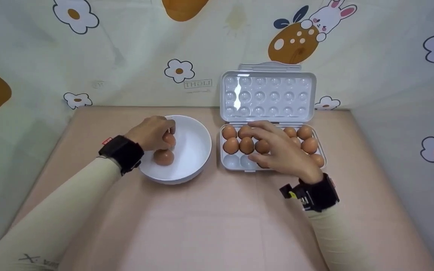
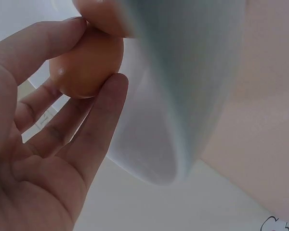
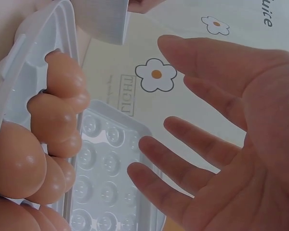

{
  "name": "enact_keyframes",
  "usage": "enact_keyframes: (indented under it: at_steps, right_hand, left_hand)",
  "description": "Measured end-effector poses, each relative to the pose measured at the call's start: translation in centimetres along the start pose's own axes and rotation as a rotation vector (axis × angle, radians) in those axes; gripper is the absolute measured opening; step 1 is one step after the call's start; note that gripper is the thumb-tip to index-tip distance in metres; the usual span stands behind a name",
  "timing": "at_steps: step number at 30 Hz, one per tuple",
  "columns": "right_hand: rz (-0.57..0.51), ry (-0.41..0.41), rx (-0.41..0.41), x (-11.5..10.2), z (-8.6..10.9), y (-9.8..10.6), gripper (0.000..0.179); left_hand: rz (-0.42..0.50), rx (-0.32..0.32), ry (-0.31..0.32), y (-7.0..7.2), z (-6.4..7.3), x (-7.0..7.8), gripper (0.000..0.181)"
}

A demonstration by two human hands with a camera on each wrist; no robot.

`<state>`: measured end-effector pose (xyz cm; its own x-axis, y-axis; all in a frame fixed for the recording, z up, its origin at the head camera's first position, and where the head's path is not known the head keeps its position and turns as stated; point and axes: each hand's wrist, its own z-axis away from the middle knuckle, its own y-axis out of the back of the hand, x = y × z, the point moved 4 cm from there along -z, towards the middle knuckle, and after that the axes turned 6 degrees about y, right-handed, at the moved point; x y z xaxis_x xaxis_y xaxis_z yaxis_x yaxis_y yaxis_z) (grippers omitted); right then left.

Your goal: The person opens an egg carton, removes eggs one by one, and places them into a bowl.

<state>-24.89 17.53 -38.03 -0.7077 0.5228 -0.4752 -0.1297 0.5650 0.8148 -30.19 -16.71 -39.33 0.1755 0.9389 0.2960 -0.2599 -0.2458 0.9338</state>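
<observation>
My left hand (image 1: 152, 132) is inside the white bowl (image 1: 196, 150), pinching a brown egg (image 2: 89, 62) between thumb and fingers. Another egg (image 1: 163, 157) lies in the bowl, and in the left wrist view the two eggs appear to touch. Over the egg carton (image 1: 232, 162) hovers my right hand (image 1: 282, 150), fingers spread and slightly bent, holding nothing. Brown eggs (image 3: 53, 118) fill most of the carton's cups; two cups at the front left hold none. The hand hides part of the middle rows in the head view.
The carton's clear lid (image 1: 268, 96) stands raised behind it, near the patterned cloth backdrop (image 1: 137, 56). Bowl and carton sit side by side on a pinkish tabletop (image 1: 217, 222), with a narrow gap between them.
</observation>
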Motion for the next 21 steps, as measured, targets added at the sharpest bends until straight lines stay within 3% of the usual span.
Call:
enact_keyframes:
  at_steps: [8, 21]
  right_hand:
    - [-0.006, 0.010, 0.005, -0.07, -0.05, -0.08, 0.066]
    - [0.022, -0.002, -0.014, 0.13, -0.12, -0.25, 0.065]
  left_hand:
    - [-0.056, -0.028, -0.012, -0.04, 0.07, -0.20, 0.035]
    - [-0.061, -0.059, -0.001, -0.48, -0.14, -0.50, 0.037]
